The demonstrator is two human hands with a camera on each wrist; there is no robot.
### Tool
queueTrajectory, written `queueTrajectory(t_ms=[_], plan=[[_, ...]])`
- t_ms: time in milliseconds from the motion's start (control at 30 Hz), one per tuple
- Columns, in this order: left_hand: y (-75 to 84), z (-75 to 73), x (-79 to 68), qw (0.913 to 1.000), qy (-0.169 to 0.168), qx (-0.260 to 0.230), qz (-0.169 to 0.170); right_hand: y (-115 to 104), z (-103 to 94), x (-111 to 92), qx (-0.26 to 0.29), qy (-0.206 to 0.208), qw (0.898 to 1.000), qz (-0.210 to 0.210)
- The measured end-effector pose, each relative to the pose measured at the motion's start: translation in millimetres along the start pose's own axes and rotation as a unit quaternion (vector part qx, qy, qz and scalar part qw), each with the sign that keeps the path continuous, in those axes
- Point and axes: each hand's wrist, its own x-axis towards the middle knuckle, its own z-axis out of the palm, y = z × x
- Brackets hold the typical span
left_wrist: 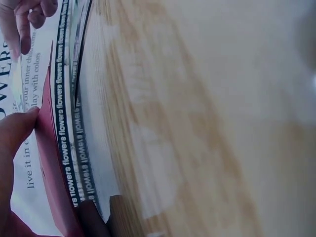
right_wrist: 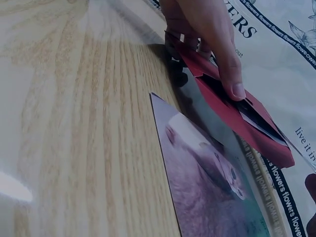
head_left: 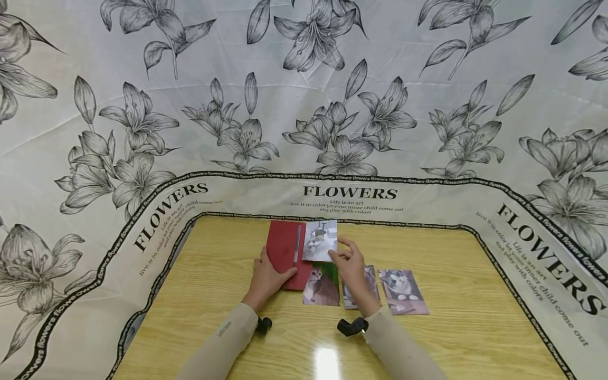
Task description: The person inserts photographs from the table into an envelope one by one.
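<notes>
My left hand (head_left: 266,277) grips a red paper envelope (head_left: 283,245) near the table's far side, its thumb across the lower front. In the right wrist view the envelope (right_wrist: 217,106) gapes open along a slit, with something pale inside. A photo print with a greyish-white picture (head_left: 317,244) is pinched at its lower right corner by my right hand (head_left: 350,266). That print overlaps the envelope's right side. Just below lies a photo of a brown cat on green (head_left: 323,289). My right forearm partly covers a second cat photo (head_left: 372,279).
A third cat photo (head_left: 402,287) lies to the right on the wooden table (head_left: 456,269). White cloth (head_left: 256,195) printed with lilies and lettering rises behind the table and along both sides. Small black devices (head_left: 352,327) sit at both wrists.
</notes>
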Motion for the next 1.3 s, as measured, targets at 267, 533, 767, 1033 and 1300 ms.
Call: queueTrajectory(t_ms=[267, 533, 767, 1033, 1300], plan=[[0.3, 0.1, -0.6, 1.0000, 0.006, 0.003, 0.007, 3.3, 9.6, -2.0, -0.001, -0.003, 1.000, 0.009], [1.0, -0.3, -1.2, 1.0000, 0.001, 0.002, 0.007, 4.6, 17.7, -1.3, 0.001, 0.003, 1.000, 0.002], [1.6, -1.0, -1.5, 1.0000, 0.003, 0.001, 0.008, 6.8, 22.2, -0.9, 0.000, 0.003, 1.000, 0.002], [0.9, -0.9, -1.5, 1.0000, 0.003, 0.001, 0.008, 7.9, 25.3, -1.4, -0.001, -0.001, 1.000, -0.012], [1.0, -0.9, -1.6, 1.0000, -0.002, -0.001, 0.004, 9.5, 32.9, 1.7, -0.018, 0.007, 1.000, -0.020]])
